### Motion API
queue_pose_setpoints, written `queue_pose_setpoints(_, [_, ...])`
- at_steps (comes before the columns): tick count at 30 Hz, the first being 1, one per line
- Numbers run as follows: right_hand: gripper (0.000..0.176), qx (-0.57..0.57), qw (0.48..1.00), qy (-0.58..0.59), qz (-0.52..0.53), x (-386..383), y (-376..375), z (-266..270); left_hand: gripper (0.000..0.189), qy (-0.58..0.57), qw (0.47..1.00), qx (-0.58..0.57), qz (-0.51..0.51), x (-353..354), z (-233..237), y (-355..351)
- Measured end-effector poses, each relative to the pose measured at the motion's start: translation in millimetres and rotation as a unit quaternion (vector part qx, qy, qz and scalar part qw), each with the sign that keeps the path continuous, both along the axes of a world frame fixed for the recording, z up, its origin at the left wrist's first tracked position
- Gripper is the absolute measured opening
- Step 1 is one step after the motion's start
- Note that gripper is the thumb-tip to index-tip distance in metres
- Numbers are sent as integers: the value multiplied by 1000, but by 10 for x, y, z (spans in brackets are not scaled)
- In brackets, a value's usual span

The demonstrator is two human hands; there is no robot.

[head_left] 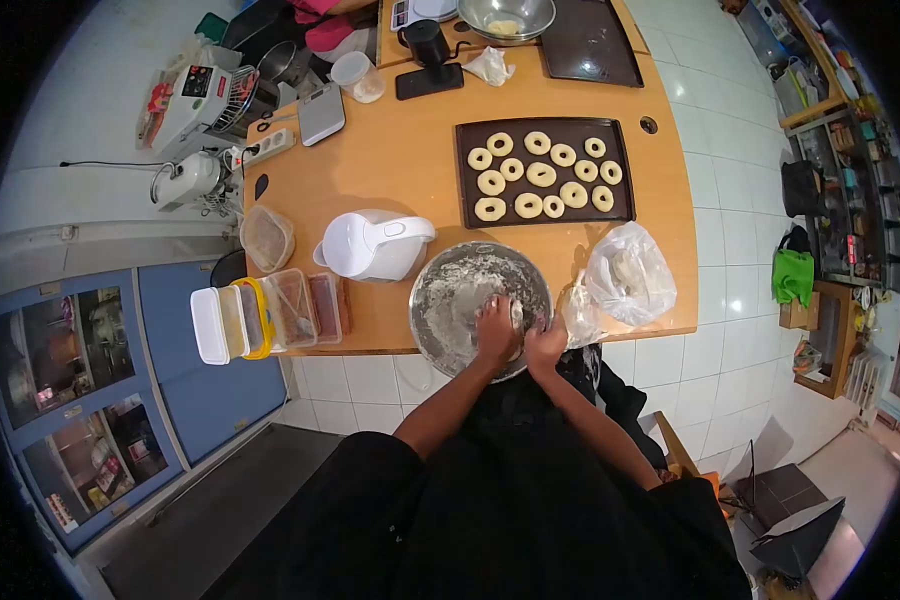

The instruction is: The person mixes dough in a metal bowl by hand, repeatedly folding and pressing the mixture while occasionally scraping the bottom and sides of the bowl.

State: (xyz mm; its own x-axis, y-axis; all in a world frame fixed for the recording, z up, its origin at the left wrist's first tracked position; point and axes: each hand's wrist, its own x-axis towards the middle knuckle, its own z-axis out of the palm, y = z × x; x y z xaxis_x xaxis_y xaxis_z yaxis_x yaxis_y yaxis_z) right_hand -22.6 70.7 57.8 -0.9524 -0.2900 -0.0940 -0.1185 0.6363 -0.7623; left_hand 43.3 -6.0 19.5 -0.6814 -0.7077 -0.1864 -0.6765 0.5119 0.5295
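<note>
A steel mixing bowl [432, 335] dusted with flour stands at the table's front edge. Inside it, my left hand [494, 326] is closed on a pale lump of dough [516, 316]; loose flour [457, 300] lies beside it. My right hand [545, 348] grips the bowl's right rim, its fingers wrapped over the edge. Close by on the right sits a clear plastic bag [630, 275] with pale contents. Behind the bowl, a dark baking tray [545, 222] carries several dough rings [541, 175].
Left of the bowl are a white pitcher [375, 245] and several plastic containers [293, 305]. Farther back are a kitchen scale [322, 114], a phone [429, 81], a black kettle [427, 43], another steel bowl [506, 18] and a second tray [592, 42]. Part of another person [330, 30] shows at top.
</note>
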Motion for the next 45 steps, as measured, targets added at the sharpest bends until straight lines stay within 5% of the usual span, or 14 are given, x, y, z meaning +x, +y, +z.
queue_pose_setpoints(4, [16,-9,1000,-3,4,-8,10,-8,47,-87,992,71,-60,163,86,16])
queue_pose_setpoints(10, [18,13,999,3,31,-30,28,-34,43,-50,959,205,-190,450,36,-83])
queue_pose_setpoints(16, [17,35,999,-19,3,-49,13,59,41,-36,894,386,-226,595,597,-391])
queue_pose_setpoints(19, [17,16,1000,-6,8,-53,23,35,42,-122,946,265,-140,436,713,-433])
queue_pose_setpoints(22, [17,21,1000,13,12,-45,28,13,27,-68,995,59,-50,363,477,-338])
queue_pose_setpoints(28, [17,13,1000,-4,5,-42,21,88,52,-50,998,-49,4,32,86,-281])
queue_pose_setpoints(31, [18,18,999,-36,-8,-47,5,108,58,-47,995,-23,-82,72,-68,-220])
queue_pose_setpoints(37, [19,35,999,-39,2,-64,36,91,59,23,990,98,-95,455,169,-375])
queue_pose_setpoints(40, [19,9,999,-45,2,-59,35,128,48,34,985,-16,-168,540,45,-404])
queue_pose_setpoints(45, [18,26,999,-24,17,-70,61,42,30,34,991,36,-124,477,274,-351])
